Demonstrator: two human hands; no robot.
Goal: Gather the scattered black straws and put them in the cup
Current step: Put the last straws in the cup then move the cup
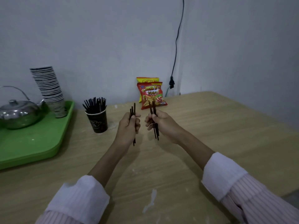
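- Head view: both hands are raised over the middle of the wooden table, close together but apart.
- Left hand is clenched around a small bundle of black straws, held near upright; tips stick out above the fist and the lower ends below it.
- Right hand is clenched around a second bundle of straws, tilted slightly, ends showing above and below the fingers.
- Exact straw count per hand cannot be told; roughly three each are seen.
- Black paper cup is stood upright on the table, left of the left hand and slightly farther; many black straws are already fanned out in it.
- Green tray is seen at the left edge, with a metal kettle and a tilted stack of paper cups on it.
- Two snack bags are propped against the far wall, behind the hands.
- Black cable is run down the wall to a plug near the table corner.
- Rolled-back striped shirt cuffs are visible on both forearms.
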